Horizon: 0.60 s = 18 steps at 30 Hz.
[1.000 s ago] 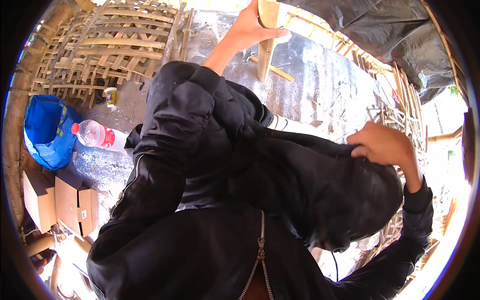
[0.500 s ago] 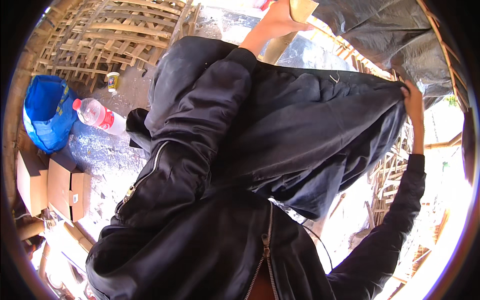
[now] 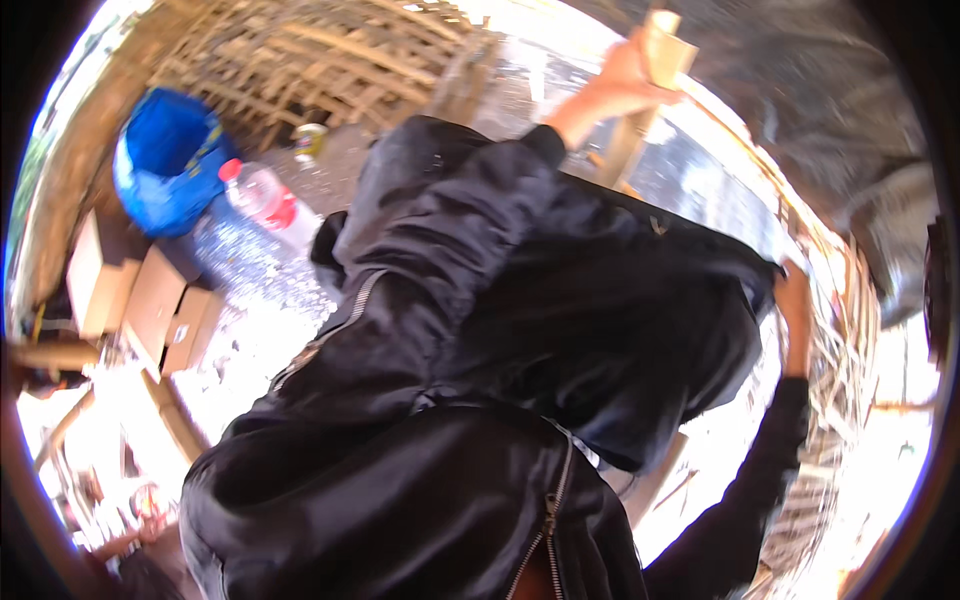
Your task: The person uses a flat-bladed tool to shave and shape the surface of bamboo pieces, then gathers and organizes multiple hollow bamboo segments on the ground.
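I wear a black zip jacket (image 3: 420, 480) that fills most of the view. My left hand (image 3: 610, 90) is raised at the top and closed around an upright wooden post (image 3: 650, 70). My right hand (image 3: 795, 300) is at the right, gripping the edge of a stretched piece of black jacket fabric (image 3: 640, 310) that spreads between both arms. The right hand's fingers are partly hidden behind the fabric's edge.
A blue bag (image 3: 165, 165) and a clear plastic bottle with a red label (image 3: 265, 205) lie at the left. Cardboard boxes (image 3: 150, 295) sit below them. A woven bamboo wall (image 3: 320, 60) runs along the top, and bamboo slats (image 3: 850, 340) line the right.
My right hand pulled the black fabric out to the right and now sits lower, stretching it. My left hand stayed on the wooden post. The view swung, shifting the bag and bottle.
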{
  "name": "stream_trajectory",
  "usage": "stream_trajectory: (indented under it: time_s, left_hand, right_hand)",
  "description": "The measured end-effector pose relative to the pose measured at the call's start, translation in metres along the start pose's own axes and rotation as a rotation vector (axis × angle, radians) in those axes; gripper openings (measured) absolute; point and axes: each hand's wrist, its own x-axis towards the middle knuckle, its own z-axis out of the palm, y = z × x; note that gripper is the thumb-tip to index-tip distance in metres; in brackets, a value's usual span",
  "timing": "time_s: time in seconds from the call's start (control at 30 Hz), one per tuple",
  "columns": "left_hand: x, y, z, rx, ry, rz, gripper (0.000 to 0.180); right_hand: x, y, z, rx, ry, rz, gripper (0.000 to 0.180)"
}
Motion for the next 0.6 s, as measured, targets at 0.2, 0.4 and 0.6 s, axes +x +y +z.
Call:
stream_trajectory:
  time_s: [0.2,0.4,0.6]
  left_hand:
    - [0.024,-0.010,0.017,-0.017,-0.030,0.019,0.090]
    - [0.098,-0.051,0.072,-0.354,-0.304,-0.054,0.058]
    - [0.140,-0.133,0.031,0.019,-0.318,-0.196,0.041]
  right_hand:
    - [-0.047,-0.075,0.053,0.526,-0.160,0.111,0.030]
    - [-0.085,-0.194,0.074,-0.215,0.216,0.426,0.023]
    - [-0.050,-0.194,0.062,-0.079,0.205,0.523,0.021]
